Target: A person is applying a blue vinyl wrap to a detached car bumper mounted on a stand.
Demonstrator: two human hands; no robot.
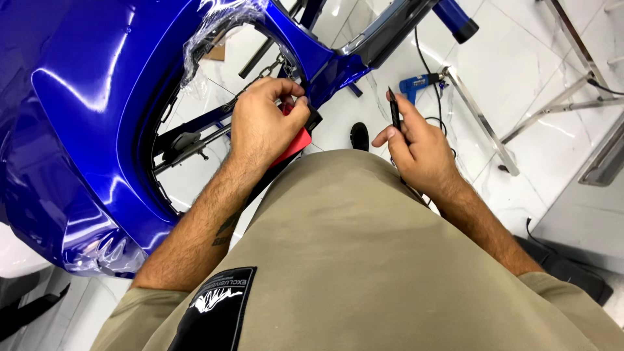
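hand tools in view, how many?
3: red squeegee under the left hand, slim black knife in the right hand, blue heat gun on the floor. Others may be hidden.

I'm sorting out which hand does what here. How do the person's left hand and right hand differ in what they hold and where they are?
The left hand grips a flat red plastic card against the glossy blue car bumper; the right hand holds a slim black pen-like tool upright, clear of the bumper, over the white tiled floor. Both are bare.

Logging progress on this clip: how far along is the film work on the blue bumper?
Done: the bumper face looks glossy and smooth. In hand: left hand presses a red squeegee at the opening's edge; right hand holds a knife. Left: loose film bunched above the opening.
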